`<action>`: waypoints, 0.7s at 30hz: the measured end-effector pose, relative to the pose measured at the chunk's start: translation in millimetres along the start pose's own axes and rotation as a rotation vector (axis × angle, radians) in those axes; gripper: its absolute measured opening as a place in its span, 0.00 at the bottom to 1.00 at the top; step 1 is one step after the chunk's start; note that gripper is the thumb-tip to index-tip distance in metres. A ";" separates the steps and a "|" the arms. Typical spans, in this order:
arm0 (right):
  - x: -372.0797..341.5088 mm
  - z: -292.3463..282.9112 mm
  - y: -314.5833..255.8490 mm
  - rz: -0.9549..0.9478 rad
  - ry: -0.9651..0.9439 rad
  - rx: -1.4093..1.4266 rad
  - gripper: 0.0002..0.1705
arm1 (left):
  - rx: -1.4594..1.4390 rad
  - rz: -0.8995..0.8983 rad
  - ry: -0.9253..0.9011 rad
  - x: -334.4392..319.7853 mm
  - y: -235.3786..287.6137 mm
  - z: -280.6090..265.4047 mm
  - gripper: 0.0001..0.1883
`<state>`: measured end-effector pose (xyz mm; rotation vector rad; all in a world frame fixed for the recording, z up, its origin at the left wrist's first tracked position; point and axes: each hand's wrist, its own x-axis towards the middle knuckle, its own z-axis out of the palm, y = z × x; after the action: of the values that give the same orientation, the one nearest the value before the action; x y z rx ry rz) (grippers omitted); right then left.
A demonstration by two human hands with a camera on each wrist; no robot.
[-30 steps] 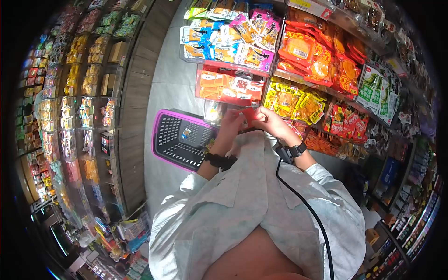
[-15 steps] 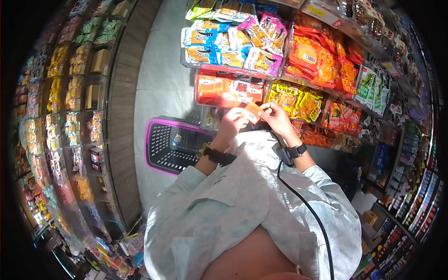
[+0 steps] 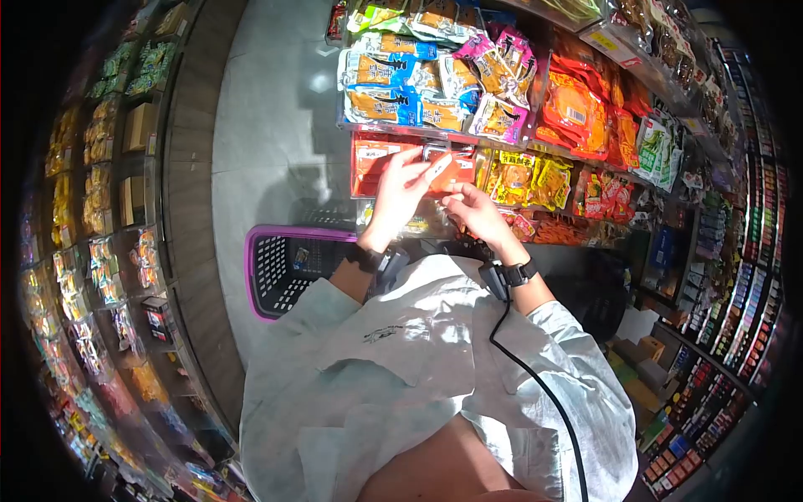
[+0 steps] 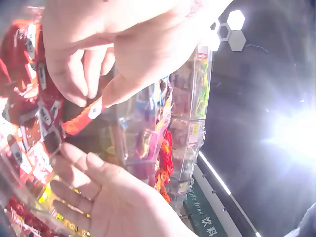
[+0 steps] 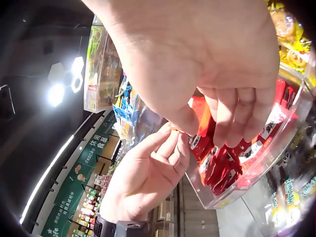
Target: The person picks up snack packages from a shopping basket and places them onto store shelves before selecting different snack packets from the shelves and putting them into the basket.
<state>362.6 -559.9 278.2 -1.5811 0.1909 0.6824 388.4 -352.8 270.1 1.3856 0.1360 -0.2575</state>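
In the left wrist view my left hand [image 4: 143, 44] pinches a small red snack packet [image 4: 89, 117] with a white label, between thumb and fingers. The head view has this left hand [image 3: 399, 199] in front of the clear bin of red packets [image 3: 372, 159]. My right hand [image 3: 483, 219] is just beside it, fingertips near the packet's lower end. From the left wrist camera, the right hand [image 4: 123, 197] shows its palm, with fingers loosely extended and apart from the packet. Similar red packets [image 5: 219, 168] fill the bin below my right hand in the right wrist view.
A dark basket with a purple rim [image 3: 251, 272] stands on the floor at left, a small packet [image 3: 302, 257] inside. Blue and pink snack bags [image 3: 435, 79] are above the red bin; yellow bags [image 3: 527, 180] and orange bags [image 3: 577, 109] are at right. Shelves [image 3: 109, 184] line the left.
Both hands held the packet close to the body earlier. The left hand has since carried it forward to the red bin, and the right fingers have let go. The view has shifted.
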 end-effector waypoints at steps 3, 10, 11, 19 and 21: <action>-5.2 3.5 -18.9 0.035 0.015 -0.084 0.21 | 0.104 0.072 0.102 3.3 15.0 -7.8 0.36; -23.8 -15.6 21.2 0.084 -0.092 -0.044 0.16 | 0.157 0.064 0.227 -33.0 -14.0 -36.1 0.29; -27.6 -18.5 21.4 0.120 -0.109 -0.071 0.16 | 0.117 0.058 0.229 -45.0 -27.2 -39.9 0.27; -44.9 -38.0 43.5 0.029 -0.209 -0.045 0.15 | -0.053 0.098 0.252 -136.2 -99.7 -11.1 0.16; -53.0 -43.4 46.8 -0.001 -0.239 -0.068 0.15 | -0.001 0.101 0.273 -155.3 -100.2 7.8 0.15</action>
<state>309.7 -622.5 265.5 -1.5493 -0.0106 0.8778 212.2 -361.2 214.2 1.4179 0.2910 0.0174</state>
